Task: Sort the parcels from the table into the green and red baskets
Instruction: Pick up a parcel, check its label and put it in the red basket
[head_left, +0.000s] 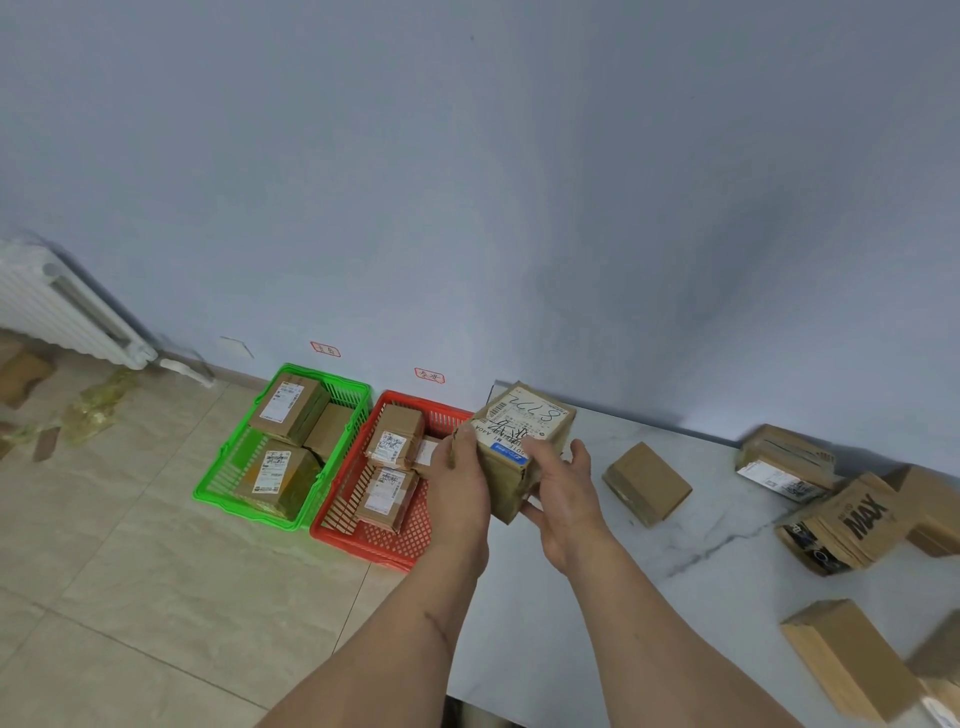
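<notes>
Nearest me, my left hand (460, 480) and right hand (563, 486) both gripped one labelled parcel (522, 441), held above the left edge of the surface (597, 613), while beyond on the floor sat the red basket (363, 540) and green basket (228, 473), each holding parcels.

2 baskets on floor: 1 green basket (291, 521), 1 red basket (387, 545). Green held 3 parcels (289, 409), red held approx 3 (396, 434), a 4th maybe hidden behind the hands. 1 parcel held in 2 hands. Table (649, 597) had approx 6 more boxes (648, 483), edge ones cut off. 2 red wall labels (325, 349)
</notes>
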